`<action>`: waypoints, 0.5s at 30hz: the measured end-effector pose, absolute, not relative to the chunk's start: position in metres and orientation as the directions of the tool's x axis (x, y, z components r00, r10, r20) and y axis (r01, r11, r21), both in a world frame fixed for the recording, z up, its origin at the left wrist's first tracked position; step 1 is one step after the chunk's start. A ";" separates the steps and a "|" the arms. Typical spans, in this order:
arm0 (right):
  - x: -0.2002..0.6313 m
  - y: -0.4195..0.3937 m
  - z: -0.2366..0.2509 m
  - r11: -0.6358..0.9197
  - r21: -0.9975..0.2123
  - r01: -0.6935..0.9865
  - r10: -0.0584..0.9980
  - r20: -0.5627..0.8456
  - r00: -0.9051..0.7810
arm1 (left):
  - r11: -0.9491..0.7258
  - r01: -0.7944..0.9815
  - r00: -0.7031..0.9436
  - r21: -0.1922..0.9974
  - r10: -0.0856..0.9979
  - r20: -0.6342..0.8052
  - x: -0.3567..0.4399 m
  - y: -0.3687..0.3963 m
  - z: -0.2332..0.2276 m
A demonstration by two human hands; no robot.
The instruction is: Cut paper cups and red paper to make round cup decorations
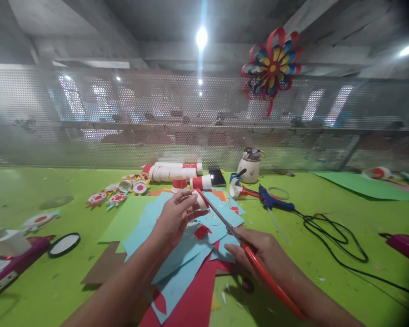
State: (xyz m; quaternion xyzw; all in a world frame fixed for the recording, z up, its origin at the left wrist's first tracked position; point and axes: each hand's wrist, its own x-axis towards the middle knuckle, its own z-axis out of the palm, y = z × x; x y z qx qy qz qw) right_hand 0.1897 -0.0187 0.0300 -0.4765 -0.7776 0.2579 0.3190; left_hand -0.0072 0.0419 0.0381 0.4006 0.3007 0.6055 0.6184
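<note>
Two hands work above my green table [37, 272]: left hand [172, 218] grips a paper cup [199, 200], right hand [259, 250] at four o'clock closes red scissors [245, 247] on its rim.

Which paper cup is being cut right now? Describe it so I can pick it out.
On the green table, look to the pile of blue paper sheets in the middle. Above it the left hand holds a white paper cup with a red rim, scissors touching it. The other cups lie behind, unheld.
</note>
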 end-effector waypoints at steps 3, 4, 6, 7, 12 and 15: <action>0.189 -0.020 0.031 0.431 -0.702 0.568 0.900 0.287 -0.329 | -0.059 -0.507 0.069 0.860 0.992 0.108 -0.008 0.041 0.040; 0.189 -0.020 0.031 0.437 -0.695 0.571 0.898 0.298 -0.324 | -0.059 -0.507 0.063 0.860 0.992 0.105 -0.008 0.041 0.040; 0.190 -0.020 0.031 0.446 -0.672 0.591 0.894 0.306 -0.327 | -0.064 -0.504 0.047 0.861 0.994 0.101 -0.009 0.042 0.041; 0.190 -0.020 0.031 0.452 -0.657 0.603 0.891 0.306 -0.335 | -0.070 -0.502 0.039 0.862 0.994 0.104 -0.009 0.042 0.040; 0.191 -0.016 0.028 0.435 -0.668 0.604 0.898 0.269 -0.349 | -0.115 -0.496 0.025 0.861 0.989 0.146 -0.010 0.045 0.036; 0.191 -0.015 0.027 0.422 -0.698 0.579 0.900 0.246 -0.359 | -0.122 -0.491 0.022 0.862 0.988 0.153 -0.009 0.046 0.034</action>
